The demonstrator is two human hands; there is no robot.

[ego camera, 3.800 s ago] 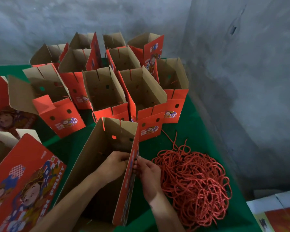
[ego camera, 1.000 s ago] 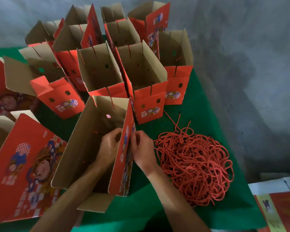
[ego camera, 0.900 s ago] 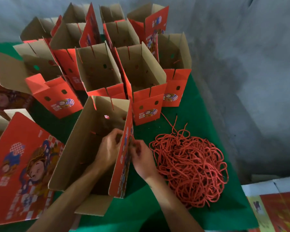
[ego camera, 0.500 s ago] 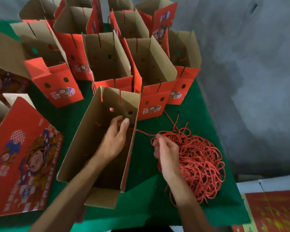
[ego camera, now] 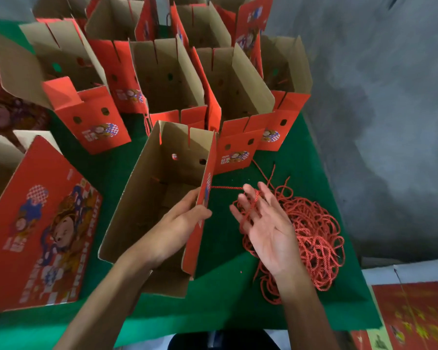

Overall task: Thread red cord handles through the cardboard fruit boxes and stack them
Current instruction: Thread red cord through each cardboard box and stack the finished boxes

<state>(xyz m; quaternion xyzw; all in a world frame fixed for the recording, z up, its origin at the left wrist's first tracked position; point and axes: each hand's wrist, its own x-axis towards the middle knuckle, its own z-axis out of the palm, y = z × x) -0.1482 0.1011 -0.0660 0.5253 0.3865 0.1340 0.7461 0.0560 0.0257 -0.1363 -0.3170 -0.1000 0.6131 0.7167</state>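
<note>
Threading step: left hand [ego camera: 177, 223] grips open box [ego camera: 159, 198] wall; right hand [ego camera: 266, 223], fingers spread, has cord [ego camera: 228, 188] draped (from side hole). Next: feed its end through second hole.

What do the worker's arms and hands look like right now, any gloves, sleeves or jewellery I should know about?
Both are bare. The left hand and right hand wear no gloves, and no rings show on the fingers. Neither wrist carries a watch or band. Both forearms are uncovered as far as the bottom of the head view, with no sleeve edge in sight. No tape, bandage or markings are visible.
</note>
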